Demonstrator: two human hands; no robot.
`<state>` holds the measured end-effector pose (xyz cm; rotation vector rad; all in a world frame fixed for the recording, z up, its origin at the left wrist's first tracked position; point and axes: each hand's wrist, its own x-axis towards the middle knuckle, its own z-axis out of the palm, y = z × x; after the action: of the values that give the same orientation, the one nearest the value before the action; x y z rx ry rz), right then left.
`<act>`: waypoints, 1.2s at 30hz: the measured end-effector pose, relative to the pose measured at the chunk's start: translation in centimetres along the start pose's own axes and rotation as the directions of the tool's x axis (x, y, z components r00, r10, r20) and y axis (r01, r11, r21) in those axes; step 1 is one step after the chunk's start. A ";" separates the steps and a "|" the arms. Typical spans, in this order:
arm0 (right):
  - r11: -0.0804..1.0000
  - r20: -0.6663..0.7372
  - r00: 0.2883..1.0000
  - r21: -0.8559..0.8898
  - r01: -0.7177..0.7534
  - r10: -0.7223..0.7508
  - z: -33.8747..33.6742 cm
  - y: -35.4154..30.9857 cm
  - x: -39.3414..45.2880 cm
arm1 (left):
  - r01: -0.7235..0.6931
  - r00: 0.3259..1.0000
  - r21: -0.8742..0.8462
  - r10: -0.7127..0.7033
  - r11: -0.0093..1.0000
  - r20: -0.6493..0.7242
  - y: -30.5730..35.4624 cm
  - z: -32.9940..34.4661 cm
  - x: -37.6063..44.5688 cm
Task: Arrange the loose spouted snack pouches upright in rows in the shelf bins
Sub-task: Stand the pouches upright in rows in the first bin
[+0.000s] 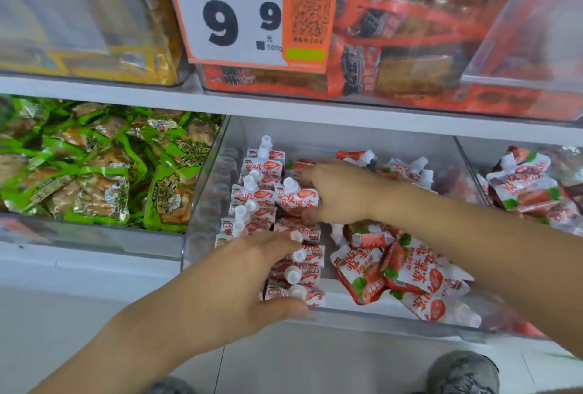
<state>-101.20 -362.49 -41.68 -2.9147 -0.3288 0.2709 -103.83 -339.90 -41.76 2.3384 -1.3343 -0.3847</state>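
A clear shelf bin [362, 314] holds red-and-white spouted pouches with white caps. Two upright rows [252, 201] fill its left side. Loose pouches [407, 273] lie flat in a heap at the front right, and more lie at the back right [407, 169]. My right hand [340, 194] grips an upright pouch [296, 196] in the second row, fingers behind it and thumb in front. My left hand [252, 277] cups the front end of the second row [299, 270], fingers on top and thumb against the frontmost pouch near the bin's front wall.
A bin of green snack packs [94, 166] stands to the left. Another bin with the same pouches [530, 188] is at the right. The shelf above carries yellow and orange packs and a price tag [249, 11]. My shoes [463, 371] show on the floor below.
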 end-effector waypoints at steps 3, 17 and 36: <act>0.996 -0.088 0.994 0.048 0.075 -0.070 0.7 1.0 0.1 | -0.001 1.000 0.021 0.002 1.000 -0.012 -0.1 0.3 -0.2; 0.983 0.171 0.982 0.178 0.046 -0.077 0.4 1.8 -0.9 | 0.017 1.000 0.048 -0.017 0.999 -0.010 0.0 0.5 -0.6; 0.978 -0.054 0.992 0.167 0.125 -0.117 1.1 0.5 -0.8 | 0.014 1.000 0.120 -0.014 0.993 0.002 0.5 0.9 -0.6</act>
<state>-102.05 -362.95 -42.67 -2.7160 -0.4508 0.2050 -104.89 -339.78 -42.35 2.4470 -1.3786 -0.3198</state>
